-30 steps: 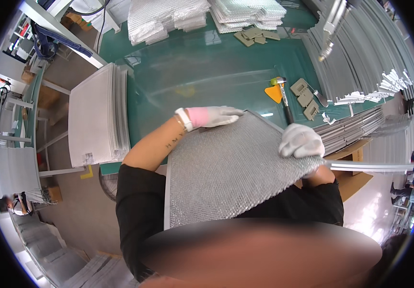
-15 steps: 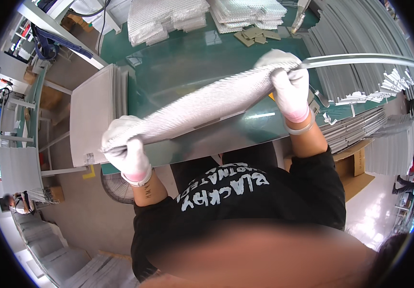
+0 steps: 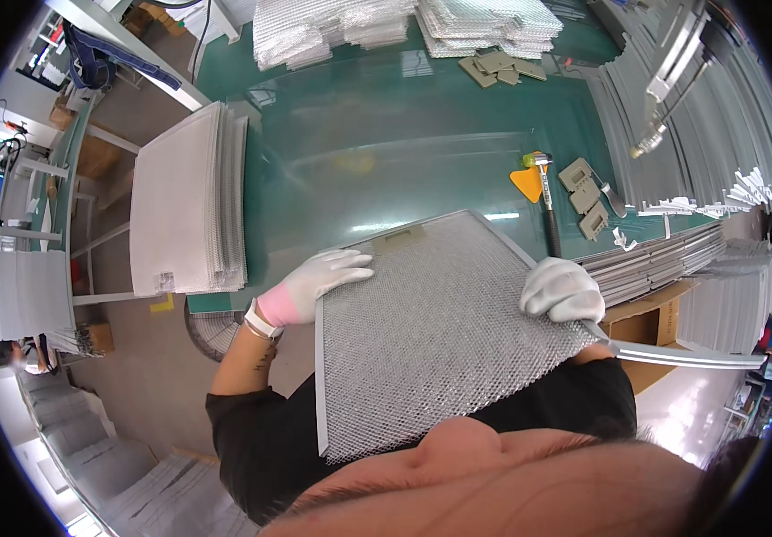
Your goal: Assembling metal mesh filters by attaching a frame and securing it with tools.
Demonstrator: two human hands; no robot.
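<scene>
A silver mesh filter panel [image 3: 440, 331] slants from the table's near edge toward my body, with metal trim along its left, far and right sides. Set in its far edge is a small tan plate [image 3: 399, 236]. At the right near corner a metal trim strip [image 3: 690, 356] sticks out to the right, apart from the mesh edge. My left hand [image 3: 319, 282], white-gloved, lies with outstretched fingers on the far left corner; its thumb is hidden. Curled over the right edge, my gloved right hand [image 3: 563, 291] grips the panel.
On the green table [image 3: 341, 170] lie a hammer [image 3: 547, 206], an orange triangular piece [image 3: 526, 184] and several tan plates [image 3: 583, 188]. Stacked mesh panels [image 3: 191, 201] stand left; mesh sheets [image 3: 332, 31] lie at the back. An air gun [image 3: 650, 143] hangs at right, near long stacked strips [image 3: 717, 116].
The panel has come down from above the table toward my body, its mesh face now in view. My left hand has gone from gripping its end to lying on its corner; my right hand moved nearer.
</scene>
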